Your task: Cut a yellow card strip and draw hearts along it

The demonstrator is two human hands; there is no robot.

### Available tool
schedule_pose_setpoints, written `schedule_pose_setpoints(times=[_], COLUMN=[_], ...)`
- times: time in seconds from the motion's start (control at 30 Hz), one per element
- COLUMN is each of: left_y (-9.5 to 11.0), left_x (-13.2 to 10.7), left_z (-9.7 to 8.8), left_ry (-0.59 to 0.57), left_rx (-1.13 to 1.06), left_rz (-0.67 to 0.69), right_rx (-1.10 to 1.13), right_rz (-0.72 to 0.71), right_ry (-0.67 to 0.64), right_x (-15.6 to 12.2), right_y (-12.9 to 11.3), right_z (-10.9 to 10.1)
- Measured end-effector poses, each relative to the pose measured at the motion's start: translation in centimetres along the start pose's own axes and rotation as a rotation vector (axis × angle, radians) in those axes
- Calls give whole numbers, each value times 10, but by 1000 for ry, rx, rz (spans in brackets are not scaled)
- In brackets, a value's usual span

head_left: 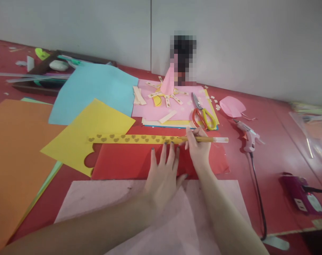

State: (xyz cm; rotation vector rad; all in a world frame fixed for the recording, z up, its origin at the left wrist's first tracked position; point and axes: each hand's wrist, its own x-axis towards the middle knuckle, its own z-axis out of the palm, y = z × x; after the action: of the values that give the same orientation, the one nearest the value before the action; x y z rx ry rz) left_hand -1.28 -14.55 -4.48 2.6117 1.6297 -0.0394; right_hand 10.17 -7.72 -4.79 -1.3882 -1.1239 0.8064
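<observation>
A long yellow paper strip (135, 139) printed or drawn with gold-brown hearts lies across a red sheet (123, 161). My left hand (163, 173) rests flat on the red sheet, fingers spread, with its fingertips at the strip's lower edge. Closed around a gold pen (205, 139) with a clear end, my right hand (199, 148) holds the tip at the right part of the strip. Part of the strip's right end is hidden by that hand. Beneath my wrists spreads a pale pink sheet (97, 202).
Scissors (203, 113) lie on pink paper beside a paper flower craft (167, 92). To the right are a glue gun (248, 136) with a cord and a purple power socket (301, 194). Yellow (91, 131), blue (97, 88) and orange sheets (20, 159) and a dark tray (35, 88) fill the left.
</observation>
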Motion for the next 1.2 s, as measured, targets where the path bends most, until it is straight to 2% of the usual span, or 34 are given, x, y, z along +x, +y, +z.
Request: schedule_pose_setpoints(times=[0.33, 1.2], left_y=[0, -1], left_x=[1, 2], left_z=[-1, 1], left_ry=[9, 13], left_rx=[3, 12], left_rz=[18, 20], right_rx=[-201, -203], right_rz=[-83, -60], right_ry=[-33, -104], right_x=[1, 3], right_y=[2, 6], right_z=[2, 1])
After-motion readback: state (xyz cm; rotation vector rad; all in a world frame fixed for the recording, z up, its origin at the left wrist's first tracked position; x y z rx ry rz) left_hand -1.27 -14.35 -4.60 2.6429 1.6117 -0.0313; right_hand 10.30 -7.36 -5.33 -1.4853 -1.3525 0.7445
